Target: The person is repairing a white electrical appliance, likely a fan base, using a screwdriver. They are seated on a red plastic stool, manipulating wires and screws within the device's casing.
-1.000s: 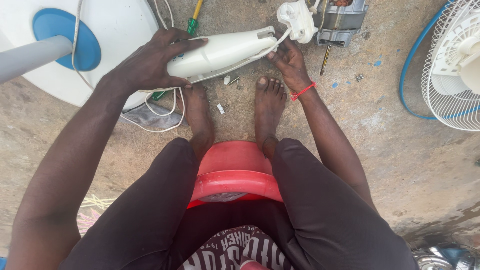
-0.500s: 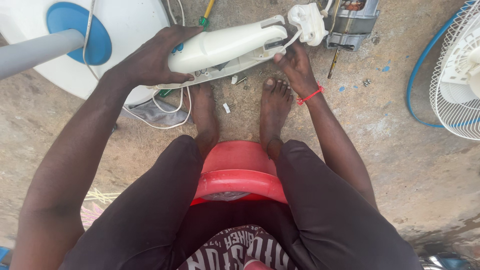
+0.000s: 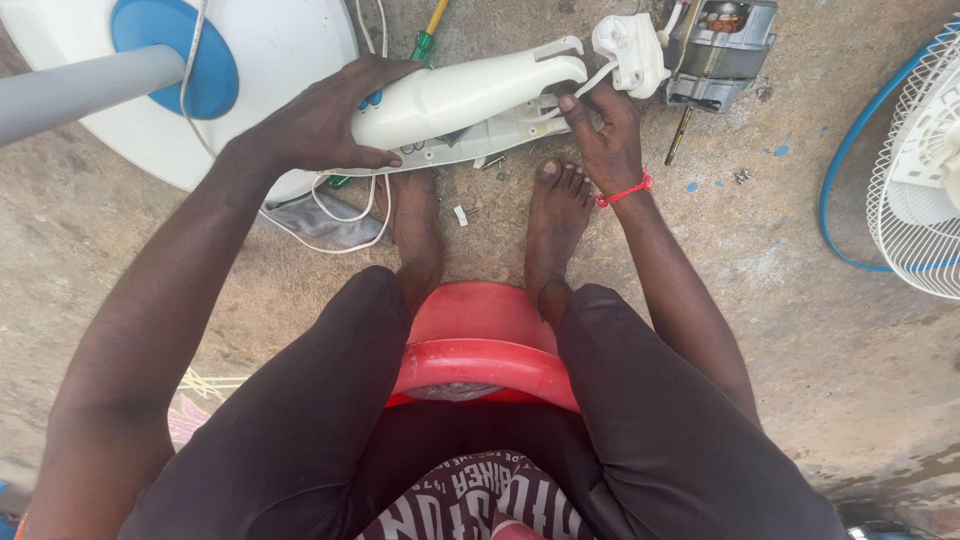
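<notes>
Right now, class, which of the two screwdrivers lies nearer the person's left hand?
The green-and-yellow screwdriver, just above the left hand beside the white fan base. The other screwdriver is thin and dark, lying by the motor, right of the right hand.

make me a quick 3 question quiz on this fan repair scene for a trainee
1. True or false: the left hand rests on the white plastic housing.
2. Which thing lies beyond the housing, at the top right? A) grey motor block B) a hammer C) a paint tin
3. Fill in: the right hand wears a ____ band at the wrist.

Key
1. True; it grips the housing's near end, while the right hand's fingers touch the white wires at the other end.
2. A, the grey motor block, next to the white switch box.
3. Red; the red band sits just above the bare foot.
</notes>
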